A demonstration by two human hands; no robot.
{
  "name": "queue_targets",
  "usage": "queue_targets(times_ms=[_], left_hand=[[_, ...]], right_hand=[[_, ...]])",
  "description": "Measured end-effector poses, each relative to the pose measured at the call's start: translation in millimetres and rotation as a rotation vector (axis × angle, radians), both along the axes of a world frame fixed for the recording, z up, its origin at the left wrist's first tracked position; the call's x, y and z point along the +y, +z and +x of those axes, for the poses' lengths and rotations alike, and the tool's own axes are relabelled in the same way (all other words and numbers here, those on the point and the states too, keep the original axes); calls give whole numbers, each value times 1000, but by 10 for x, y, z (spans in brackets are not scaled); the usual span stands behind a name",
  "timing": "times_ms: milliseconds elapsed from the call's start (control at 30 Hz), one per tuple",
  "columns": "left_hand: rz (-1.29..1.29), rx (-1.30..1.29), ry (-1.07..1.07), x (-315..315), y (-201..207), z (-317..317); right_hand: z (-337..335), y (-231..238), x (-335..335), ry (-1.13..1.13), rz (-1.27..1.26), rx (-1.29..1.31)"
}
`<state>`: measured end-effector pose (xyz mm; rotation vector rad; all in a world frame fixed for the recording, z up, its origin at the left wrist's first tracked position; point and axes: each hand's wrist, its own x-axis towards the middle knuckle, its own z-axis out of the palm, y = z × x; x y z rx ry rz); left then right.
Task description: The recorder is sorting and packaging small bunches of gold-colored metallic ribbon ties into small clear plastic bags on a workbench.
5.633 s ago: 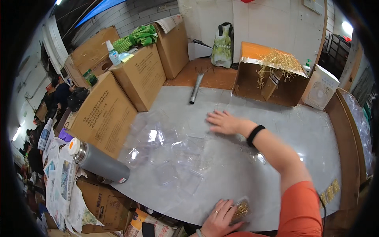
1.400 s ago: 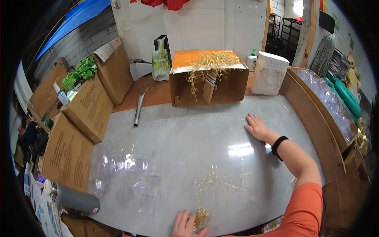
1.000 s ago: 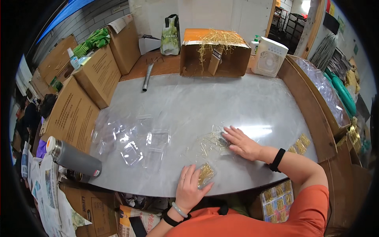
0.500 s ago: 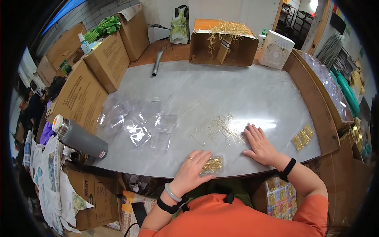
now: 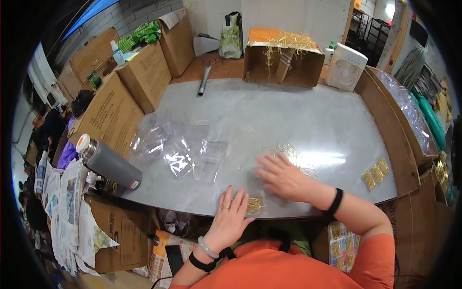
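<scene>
My left hand [image 5: 227, 216] lies flat at the table's near edge, fingers stretched out, beside a small clear plastic pack [image 5: 255, 205] filled with gold wire hooks. It covers the pack's left side; whether it presses on it I cannot tell. My right hand [image 5: 285, 180] is spread over the table just beyond the pack, its fingers apart and pointing left. Behind it lies a loose pile of thin gold wire hooks [image 5: 289, 149], partly hidden by the hand. Several filled packs of gold hooks [image 5: 376, 174] rest near the right edge.
Empty clear plastic pouches [image 5: 180, 151] spread over the table's left side. A grey thermos [image 5: 111, 164] stands at the left edge. At the back are a metal tube [image 5: 204, 81], an open carton [image 5: 308, 72] topped with gold hooks, and a white fan [image 5: 345, 68]. Cardboard boxes [image 5: 108, 111] line the left.
My right hand has swept left from the right side of the hook pile to in front of it. My left hand has shifted slightly off the pack. The whole view has moved a little.
</scene>
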<state>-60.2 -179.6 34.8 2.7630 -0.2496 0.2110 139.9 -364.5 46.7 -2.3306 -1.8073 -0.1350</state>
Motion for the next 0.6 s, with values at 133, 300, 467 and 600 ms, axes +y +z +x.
queue_targets(times_ms=[133, 300, 467, 600], left_hand=[[20, 29, 109, 66, -19, -51], [7, -6, 55, 126, 3, 26], [48, 9, -8, 181, -46, 351], [11, 19, -50, 216, 4, 458]], right_hand=[[72, -84, 345, -2, -99, -104], [415, -169, -152, -258, -234, 37], [252, -156, -706, -242, -187, 120], [85, -9, -919, -276, -152, 74]])
